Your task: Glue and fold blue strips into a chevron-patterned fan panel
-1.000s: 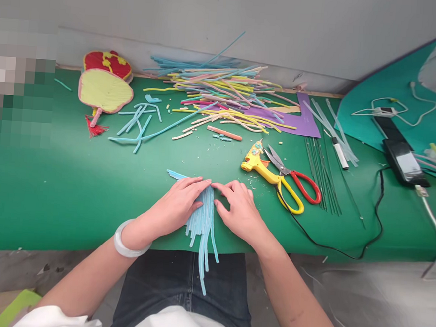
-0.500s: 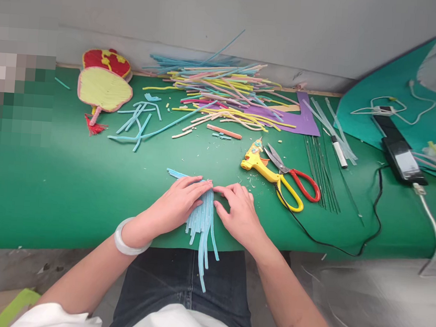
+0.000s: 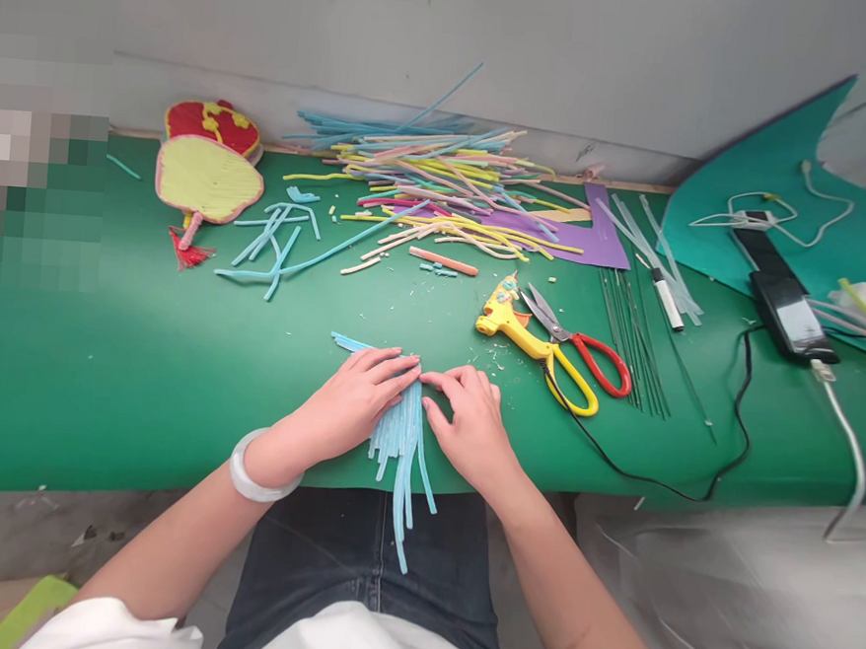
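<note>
Light blue pipe cleaners (image 3: 395, 439) lie side by side as a fringed, flat bundle at the table's front edge, a few longer ones hanging past it. My left hand (image 3: 358, 393) rests over their upper part, fingers together and pressing them down, its thumb partly hidden beneath. At the right side of the bundle is my right hand (image 3: 471, 421); its index fingertip touches the upper edge, and the thumb is apart from it with nothing visible between. More blue ends (image 3: 349, 341) stick out beyond the left fingers.
Right of my hands lie a yellow glue gun (image 3: 511, 328) with a black cord and open scissors (image 3: 577, 352). Behind are a heap of coloured pipe cleaners (image 3: 444, 167), purple sheet (image 3: 606, 243), fan-shaped piece (image 3: 210, 180), thin wires (image 3: 635, 349), marker (image 3: 667, 299) and black device (image 3: 794, 310).
Both hands stay almost in place on the blue bundle; the right index fingertip has shifted very slightly left. The camera view has turned a little.
</note>
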Motion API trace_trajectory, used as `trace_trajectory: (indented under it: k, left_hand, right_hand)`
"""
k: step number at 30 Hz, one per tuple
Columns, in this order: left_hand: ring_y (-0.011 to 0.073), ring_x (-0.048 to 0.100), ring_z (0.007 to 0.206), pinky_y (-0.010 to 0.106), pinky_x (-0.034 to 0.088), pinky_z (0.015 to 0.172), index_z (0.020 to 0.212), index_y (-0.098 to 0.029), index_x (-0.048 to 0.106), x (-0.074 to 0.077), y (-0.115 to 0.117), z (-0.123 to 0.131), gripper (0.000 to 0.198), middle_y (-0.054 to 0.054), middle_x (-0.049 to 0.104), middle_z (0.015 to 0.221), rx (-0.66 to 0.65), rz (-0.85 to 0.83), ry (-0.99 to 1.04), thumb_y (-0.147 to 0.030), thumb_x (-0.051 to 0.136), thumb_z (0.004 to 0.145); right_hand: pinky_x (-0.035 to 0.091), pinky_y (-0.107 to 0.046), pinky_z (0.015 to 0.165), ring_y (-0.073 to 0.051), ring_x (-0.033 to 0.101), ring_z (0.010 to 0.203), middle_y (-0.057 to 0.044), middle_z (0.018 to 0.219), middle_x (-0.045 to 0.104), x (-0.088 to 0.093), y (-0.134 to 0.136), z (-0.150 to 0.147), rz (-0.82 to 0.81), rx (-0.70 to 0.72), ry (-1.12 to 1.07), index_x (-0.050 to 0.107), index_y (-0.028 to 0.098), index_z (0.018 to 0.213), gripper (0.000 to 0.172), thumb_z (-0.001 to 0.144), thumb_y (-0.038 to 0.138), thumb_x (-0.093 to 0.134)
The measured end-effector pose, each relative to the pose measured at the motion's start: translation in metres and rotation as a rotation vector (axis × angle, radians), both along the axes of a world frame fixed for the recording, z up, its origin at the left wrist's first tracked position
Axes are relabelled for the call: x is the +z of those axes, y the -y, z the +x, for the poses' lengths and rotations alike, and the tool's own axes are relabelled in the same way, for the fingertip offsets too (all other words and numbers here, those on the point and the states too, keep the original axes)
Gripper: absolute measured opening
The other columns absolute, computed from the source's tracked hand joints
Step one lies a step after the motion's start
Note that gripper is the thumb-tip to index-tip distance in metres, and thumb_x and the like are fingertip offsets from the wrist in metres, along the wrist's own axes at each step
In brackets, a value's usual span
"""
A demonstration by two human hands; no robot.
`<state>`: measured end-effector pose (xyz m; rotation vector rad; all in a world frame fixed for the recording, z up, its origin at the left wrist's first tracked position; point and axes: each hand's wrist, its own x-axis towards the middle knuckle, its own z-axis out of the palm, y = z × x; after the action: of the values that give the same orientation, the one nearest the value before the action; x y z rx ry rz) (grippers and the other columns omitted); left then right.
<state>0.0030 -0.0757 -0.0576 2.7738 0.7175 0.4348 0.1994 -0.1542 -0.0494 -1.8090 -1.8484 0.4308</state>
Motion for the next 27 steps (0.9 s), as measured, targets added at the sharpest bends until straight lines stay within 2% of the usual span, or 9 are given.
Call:
trace_trajectory:
  k: [10, 23, 27]
  left_hand:
    - [0.0294, 0.041, 0.142, 0.052, 0.042, 0.113, 0.145, -0.020, 0.048, -0.001, -0.001, -0.001, 0.046, 0.010, 0.052, 0.150, -0.028, 0.038, -0.042, -0.012, 0.042, 0.100]
    - [0.0282, 0.043, 0.141, 0.050, 0.043, 0.112, 0.138, -0.017, 0.055, 0.007, 0.002, 0.002, 0.038, 0.010, 0.054, 0.148, -0.015, 0.033, -0.045, -0.018, 0.040, 0.103]
    - [0.0288, 0.044, 0.140, 0.050, 0.042, 0.113, 0.137, -0.016, 0.057, 0.012, 0.004, 0.004, 0.038, 0.011, 0.055, 0.147, 0.001, 0.020, -0.054, -0.025, 0.040, 0.104]
  right_hand:
    - [0.040, -0.040, 0.088, -0.023, 0.057, 0.096, -0.006, 0.098, 0.064, -0.003, 0.007, -0.005, 0.048, -0.025, 0.010, 0.069, 0.022, 0.116, 0.025, 0.091, 0.018, 0.063]
    - [0.038, -0.037, 0.084, -0.021, 0.056, 0.090, -0.005, 0.094, 0.063, -0.004, 0.030, -0.013, 0.100, -0.042, -0.009, 0.070, 0.021, 0.114, 0.030, 0.093, 0.010, 0.052]
    - [0.038, -0.037, 0.083, -0.020, 0.056, 0.089, -0.005, 0.093, 0.063, -0.001, 0.039, -0.016, 0.093, -0.049, 0.005, 0.070, 0.022, 0.114, 0.029, 0.095, 0.012, 0.051]
